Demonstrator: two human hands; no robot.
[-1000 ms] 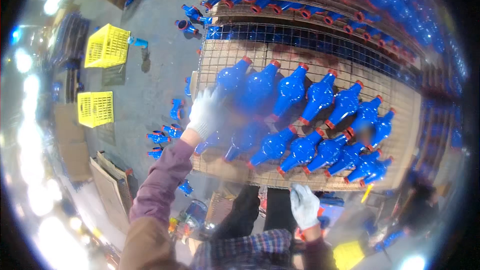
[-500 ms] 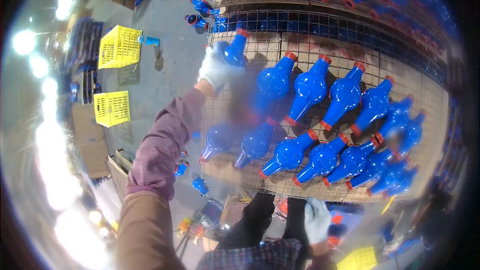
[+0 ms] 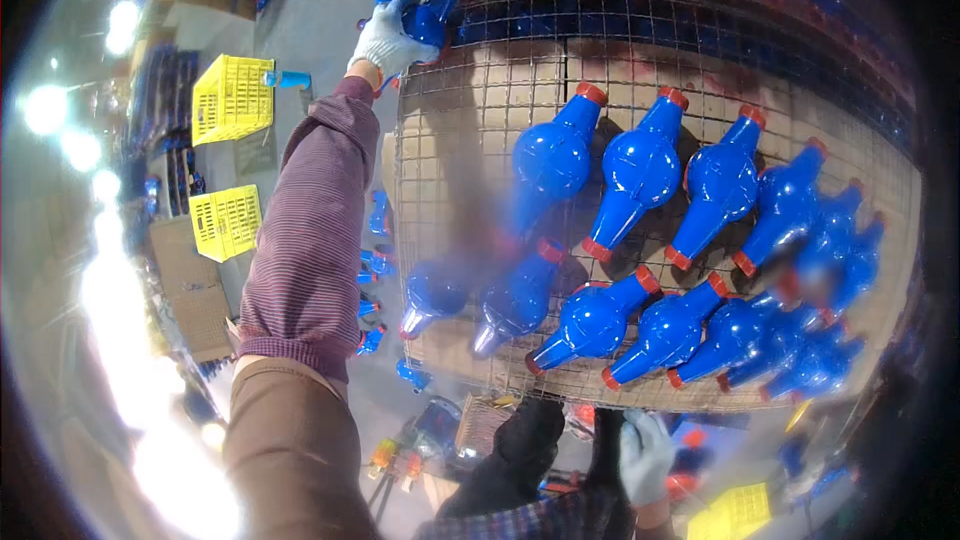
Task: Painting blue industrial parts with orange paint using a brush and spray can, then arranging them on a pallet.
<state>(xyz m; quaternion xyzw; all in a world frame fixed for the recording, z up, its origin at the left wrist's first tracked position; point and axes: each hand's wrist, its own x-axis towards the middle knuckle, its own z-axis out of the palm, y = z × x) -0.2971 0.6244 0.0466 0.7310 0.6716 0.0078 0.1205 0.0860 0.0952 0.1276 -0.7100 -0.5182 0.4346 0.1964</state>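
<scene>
1. Leftmost, two yellow crates (image 3: 233,98) are sitting on the grey floor (image 3: 300,30) beside flattened cardboard (image 3: 190,285), with small blue parts (image 3: 372,265) lying scattered along the edge of the desk.
2. Reaching far forward, the left hand (image 3: 385,38) in a white knit glove is closing its grip around a blue bulb-shaped casting (image 3: 432,20) at the far left corner of the wire mesh desk (image 3: 450,140) — fingers clamped on the round body.
3. Judging by its look, the casting is heavy, rigid and glossy, so gripping at the bulge or narrow neck seems safest — the paint may be slipping under cloth.
4. Rightward, matching blue castings (image 3: 640,165) with red-capped ends are lying in two rows on the mesh.
5. Low down, the right hand (image 3: 645,455) is hanging gloved, loosely open and holding nothing.
</scene>
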